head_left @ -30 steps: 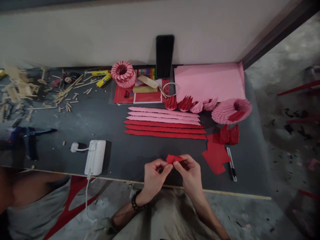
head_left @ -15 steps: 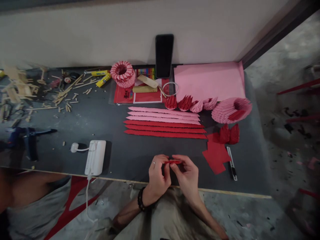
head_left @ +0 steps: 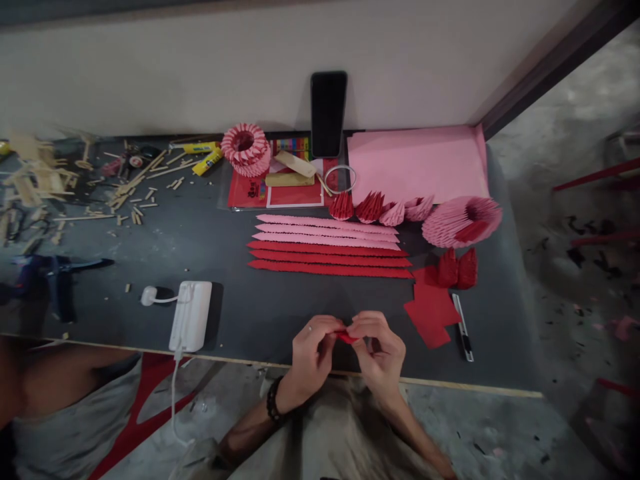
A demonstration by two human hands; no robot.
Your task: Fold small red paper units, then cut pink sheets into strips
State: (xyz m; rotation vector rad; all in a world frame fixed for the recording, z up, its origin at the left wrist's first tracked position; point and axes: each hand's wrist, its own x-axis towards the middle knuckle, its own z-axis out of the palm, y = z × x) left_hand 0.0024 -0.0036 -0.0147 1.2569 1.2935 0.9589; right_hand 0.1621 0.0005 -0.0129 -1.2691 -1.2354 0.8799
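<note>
A small folded piece of red paper (head_left: pixel 347 337) is pinched between my two hands near the table's front edge. My left hand (head_left: pixel 313 353) grips its left end, and my right hand (head_left: pixel 379 353) holds the right end; fingers cover much of it. To the right lie flat red paper pieces (head_left: pixel 431 313) and a utility knife (head_left: pixel 463 328). Beyond my hands, long red paper strips (head_left: pixel 330 268) and pink paper strips (head_left: pixel 327 233) lie in parallel rows. Two red folded-paper bundles (head_left: pixel 458 269) stand at the right.
Along the back are a pink-red paper ring (head_left: pixel 245 148), a leaning phone (head_left: pixel 329 113), pink sheets (head_left: pixel 420 160) and a large pink folded-paper piece (head_left: pixel 461 222). Leftward are a white power strip (head_left: pixel 191 316), a blue glue gun (head_left: pixel 57 280) and wooden sticks (head_left: pixel 133 183). Another person's leg (head_left: pixel 70 377) shows lower left.
Both hands have shifted slightly apart and a little toward me. The red paper has turned from edge-on to a tilted position and shows more of its face.
</note>
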